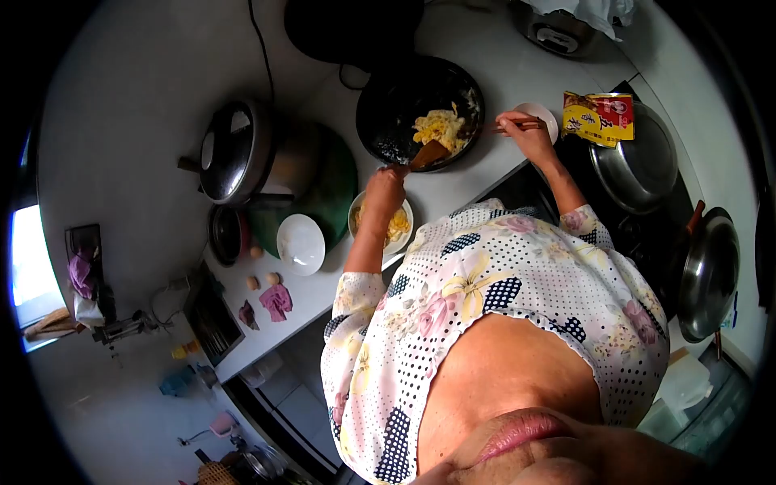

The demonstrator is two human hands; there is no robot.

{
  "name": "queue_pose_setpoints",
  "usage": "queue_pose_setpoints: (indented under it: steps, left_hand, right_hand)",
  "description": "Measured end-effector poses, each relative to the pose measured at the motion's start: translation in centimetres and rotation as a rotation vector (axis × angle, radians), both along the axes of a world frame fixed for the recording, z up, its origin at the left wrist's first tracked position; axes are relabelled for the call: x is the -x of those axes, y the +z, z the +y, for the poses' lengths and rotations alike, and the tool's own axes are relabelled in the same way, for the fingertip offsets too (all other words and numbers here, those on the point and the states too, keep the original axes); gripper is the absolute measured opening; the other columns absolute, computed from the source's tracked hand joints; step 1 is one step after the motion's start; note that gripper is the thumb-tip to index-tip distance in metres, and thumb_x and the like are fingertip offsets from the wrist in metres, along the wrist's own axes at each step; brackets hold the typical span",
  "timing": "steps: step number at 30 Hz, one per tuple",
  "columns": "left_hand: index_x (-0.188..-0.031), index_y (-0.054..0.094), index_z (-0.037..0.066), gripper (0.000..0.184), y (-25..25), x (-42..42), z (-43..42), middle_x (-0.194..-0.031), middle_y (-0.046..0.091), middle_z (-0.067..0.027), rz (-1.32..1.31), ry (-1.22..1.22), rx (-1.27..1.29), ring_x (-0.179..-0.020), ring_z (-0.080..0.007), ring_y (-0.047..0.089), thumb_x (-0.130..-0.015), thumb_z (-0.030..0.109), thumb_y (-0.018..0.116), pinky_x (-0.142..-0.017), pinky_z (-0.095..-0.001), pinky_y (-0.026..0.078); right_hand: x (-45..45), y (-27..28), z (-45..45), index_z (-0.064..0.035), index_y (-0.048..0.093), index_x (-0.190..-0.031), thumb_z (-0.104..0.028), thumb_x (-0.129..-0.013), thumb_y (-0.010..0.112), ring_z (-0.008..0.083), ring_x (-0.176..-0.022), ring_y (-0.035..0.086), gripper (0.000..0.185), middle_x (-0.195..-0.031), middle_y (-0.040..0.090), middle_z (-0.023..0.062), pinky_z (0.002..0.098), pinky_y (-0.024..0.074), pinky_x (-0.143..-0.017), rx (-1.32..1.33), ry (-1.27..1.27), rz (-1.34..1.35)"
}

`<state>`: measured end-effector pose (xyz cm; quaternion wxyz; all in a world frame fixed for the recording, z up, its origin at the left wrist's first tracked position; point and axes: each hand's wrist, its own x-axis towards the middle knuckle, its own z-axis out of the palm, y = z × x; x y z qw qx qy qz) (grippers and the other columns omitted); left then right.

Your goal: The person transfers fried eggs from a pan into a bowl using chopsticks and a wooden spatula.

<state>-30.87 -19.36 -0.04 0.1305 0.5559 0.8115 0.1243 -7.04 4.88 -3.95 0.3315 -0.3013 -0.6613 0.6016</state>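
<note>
A black round pan on the counter holds a yellow and pale egg-like food. My left hand is closed round the handle of a wooden spatula, whose blade lies in the pan against the food. Chopsticks are pinched in my right hand, at the pan's right side, beside a small pale dish. Under my left forearm, a white bowl holds more yellow food, partly hidden by the arm.
A white empty bowl and a large pot are on the left. Eggs and a pink cloth lie nearby. At right, a yellow-red packet rests on a metal lid; another lid stands beyond.
</note>
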Motion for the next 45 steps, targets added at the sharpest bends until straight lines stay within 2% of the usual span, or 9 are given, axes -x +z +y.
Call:
queue_pose_setpoints:
  steps: [6, 17, 21, 23, 25, 30, 36, 42, 45]
  left_hand:
    - [-0.104, 0.069, 0.015, 0.038, 1.9, 0.4, 1.0, -0.098, 0.067, -0.0099, 0.113, -0.151, -0.177, -0.096, -0.0295, 0.061, -0.075, -0.003, 0.050, -0.080, -0.0399, 0.051]
    - [-0.101, 0.068, 0.015, 0.032, -2.6, 1.9, 12.9, -0.092, 0.064, -0.0098, 0.283, -0.265, -0.343, -0.086, -0.0301, 0.060, -0.076, 0.004, 0.051, -0.070, -0.0406, 0.052]
    - [-0.103, 0.069, 0.019, 0.029, -2.7, 3.8, 13.8, -0.091, 0.067, -0.0142, 0.138, -0.204, -0.138, -0.083, -0.0329, 0.064, -0.080, 0.009, 0.055, -0.069, -0.0410, 0.052]
    - [-0.104, 0.069, 0.021, 0.027, -4.0, 7.2, 11.9, -0.091, 0.067, -0.0143, 0.111, -0.274, -0.077, -0.081, -0.0328, 0.065, -0.081, 0.013, 0.059, -0.069, -0.0409, 0.052]
    - [-0.104, 0.070, 0.021, 0.026, -1.0, 7.1, 10.2, -0.091, 0.067, -0.0134, 0.130, -0.269, 0.067, -0.081, -0.0322, 0.065, -0.081, 0.014, 0.060, -0.070, -0.0405, 0.052]
    - [-0.100, 0.070, 0.021, 0.024, -1.1, 5.0, 9.3, -0.090, 0.067, -0.0114, 0.198, -0.190, -0.135, -0.082, -0.0309, 0.065, -0.081, 0.012, 0.059, -0.068, -0.0417, 0.052]
    - [-0.105, 0.070, 0.021, 0.040, -3.6, 4.4, 5.0, -0.089, 0.066, -0.0109, 0.083, -0.246, -0.146, -0.084, -0.0300, 0.063, -0.075, 0.000, 0.053, -0.070, -0.0405, 0.053]
    - [-0.106, 0.070, 0.023, 0.046, 2.5, 5.3, -0.6, -0.094, 0.067, -0.0019, 0.225, -0.201, -0.174, -0.087, -0.0244, 0.060, -0.075, -0.005, 0.050, -0.074, -0.0338, 0.052]
    - [-0.107, 0.069, 0.022, 0.043, 2.2, 5.4, -2.2, -0.096, 0.067, -0.0016, 0.175, -0.138, -0.111, -0.086, -0.0249, 0.060, -0.076, -0.003, 0.053, -0.074, -0.0346, 0.052]
  right_hand:
    - [-1.6, 3.3, -0.5, 0.0019, 0.065, -0.101, -0.012, -0.093, 0.057, 0.0125, -0.082, 0.065, 0.018, -0.090, 0.068, 0.0060, 0.0242, 0.0539, -0.073, -0.074, -0.095, 0.072]
    - [-5.4, 5.4, -1.8, 0.0049, 0.064, -0.101, -0.008, -0.092, 0.057, 0.0125, -0.082, 0.065, 0.017, -0.093, 0.067, 0.0087, 0.0235, 0.0545, -0.072, -0.113, -0.265, 0.159]
    - [-6.7, 4.5, -1.5, 0.0046, 0.064, -0.101, -0.007, -0.092, 0.056, 0.0136, -0.082, 0.065, 0.016, -0.092, 0.067, 0.0092, 0.0247, 0.0556, -0.073, -0.082, -0.302, 0.161]
    - [-5.6, 3.8, -2.4, 0.0046, 0.064, -0.101, -0.007, -0.093, 0.056, 0.0139, -0.083, 0.065, 0.017, -0.092, 0.067, 0.0092, 0.0249, 0.0558, -0.073, -0.057, -0.303, 0.158]
    - [-5.9, 3.8, -2.5, 0.0047, 0.064, -0.101, -0.007, -0.093, 0.055, 0.0143, -0.083, 0.065, 0.017, -0.092, 0.067, 0.0092, 0.0251, 0.0559, -0.074, -0.041, -0.308, 0.176]
    - [-4.9, 3.7, -2.1, 0.0050, 0.064, -0.103, -0.008, -0.093, 0.055, 0.0140, -0.083, 0.065, 0.018, -0.094, 0.067, 0.0098, 0.0247, 0.0556, -0.074, 0.015, -0.268, 0.194]
    - [-2.5, 5.0, -1.9, 0.0049, 0.064, -0.103, -0.009, -0.093, 0.057, 0.0142, -0.082, 0.066, 0.019, -0.094, 0.068, 0.0098, 0.0241, 0.0551, -0.073, -0.023, -0.196, 0.178]
    - [-2.5, 3.9, -1.7, 0.0045, 0.065, -0.103, -0.010, -0.092, 0.059, 0.0144, -0.081, 0.066, 0.019, -0.092, 0.068, 0.0104, 0.0245, 0.0552, -0.072, 0.002, -0.172, 0.202]
    - [-2.2, 3.6, -1.5, 0.0047, 0.064, -0.102, -0.011, -0.092, 0.059, 0.0146, -0.081, 0.066, 0.019, -0.091, 0.068, 0.0104, 0.0247, 0.0552, -0.072, 0.008, -0.145, 0.183]
